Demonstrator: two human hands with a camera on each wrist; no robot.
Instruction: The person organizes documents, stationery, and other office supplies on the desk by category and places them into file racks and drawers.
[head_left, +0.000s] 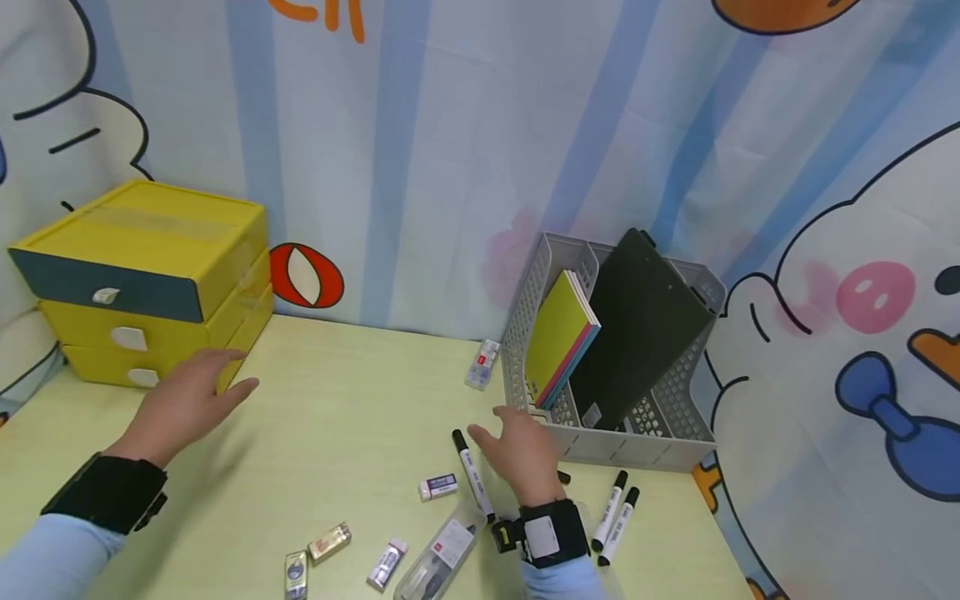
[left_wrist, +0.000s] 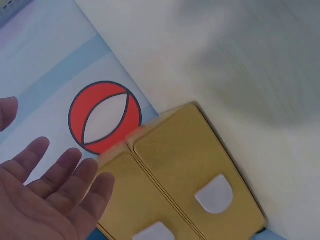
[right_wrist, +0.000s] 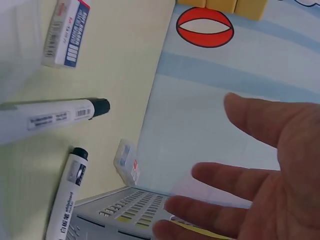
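My left hand [head_left: 185, 404] is held in front of the yellow drawer box [head_left: 232, 300], fingers extended and nothing in its grasp. In the left wrist view its spread fingers overlap the drawer fronts [left_wrist: 175, 150] with their white pulls. My right hand [head_left: 521, 454] hovers just before the grey file rack [head_left: 637, 447], fingers apart and holding nothing. A whiteboard marker [head_left: 474, 477] lies to its left, and two more markers [head_left: 615, 521] lie to its right. The rack holds thin coloured notebooks [head_left: 558, 337] and a dark clipboard [head_left: 637, 325].
Several small boxed erasers [head_left: 438, 487] and a clear pencil case [head_left: 442, 558] lie along the front of the table [head_left: 360, 400]. A small clear packet [head_left: 482, 364] sits left of the rack. A printed curtain [head_left: 450, 167] hangs behind the table.
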